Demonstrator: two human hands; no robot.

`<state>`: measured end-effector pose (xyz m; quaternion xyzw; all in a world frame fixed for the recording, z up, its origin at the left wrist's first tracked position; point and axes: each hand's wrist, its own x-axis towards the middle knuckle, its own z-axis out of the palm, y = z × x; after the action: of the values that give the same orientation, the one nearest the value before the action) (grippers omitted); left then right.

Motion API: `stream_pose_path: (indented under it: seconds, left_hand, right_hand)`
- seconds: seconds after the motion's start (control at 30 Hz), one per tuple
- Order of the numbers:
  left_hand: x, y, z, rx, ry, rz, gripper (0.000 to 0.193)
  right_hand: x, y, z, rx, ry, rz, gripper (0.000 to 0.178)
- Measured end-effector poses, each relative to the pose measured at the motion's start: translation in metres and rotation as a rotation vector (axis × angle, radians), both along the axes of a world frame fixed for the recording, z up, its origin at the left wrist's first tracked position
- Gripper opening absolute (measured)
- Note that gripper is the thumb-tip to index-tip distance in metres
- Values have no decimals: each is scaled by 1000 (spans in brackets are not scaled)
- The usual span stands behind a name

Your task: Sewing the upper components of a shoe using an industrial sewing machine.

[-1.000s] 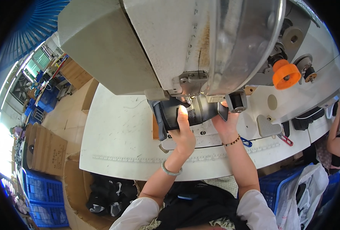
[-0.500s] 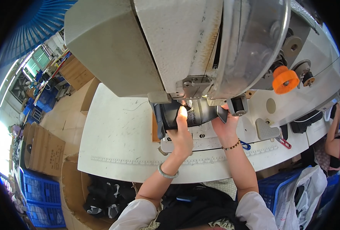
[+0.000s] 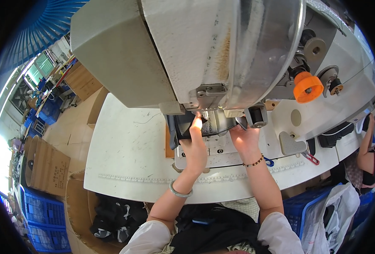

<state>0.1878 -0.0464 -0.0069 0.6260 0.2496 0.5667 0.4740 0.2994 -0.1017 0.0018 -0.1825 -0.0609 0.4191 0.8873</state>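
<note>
A black piece of material (image 3: 183, 127) with a grey section lies under the head of a large industrial sewing machine (image 3: 187, 51). Gripping its left part is my left hand (image 3: 194, 148), thumb on top close to the lit needle area and the other fingers hidden beneath. My right hand (image 3: 245, 139) holds the right end, where a flap turns up; its fingertips are partly covered by the piece and the machine. The needle tip itself cannot be made out.
On the white table (image 3: 124, 144), a printed ruler strip (image 3: 153, 180) runs along the front. Red-handled snips (image 3: 310, 158) and a blue-handled tool (image 3: 268, 162) lie right. A cardboard box (image 3: 79, 207) with black pieces and a blue crate (image 3: 295, 209) stand below. Another person's arm (image 3: 365, 142) shows far right.
Both hands and the black piece have shifted slightly away from me, deeper under the machine head. My left thumb has come nearer the needle area. Both hands keep their hold.
</note>
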Motion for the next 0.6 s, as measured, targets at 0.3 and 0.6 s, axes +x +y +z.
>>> stream_pose_path:
  seconds: [0.3, 0.6]
  left_hand:
    - [-13, 11, 0, -347, -130, -295, 25]
    - [-11, 19, -5, 259, 86, -123, 27]
  right_hand:
    - [0, -7, 9, -104, -38, 19, 3]
    - [5, -4, 6, -93, -38, 59, 2]
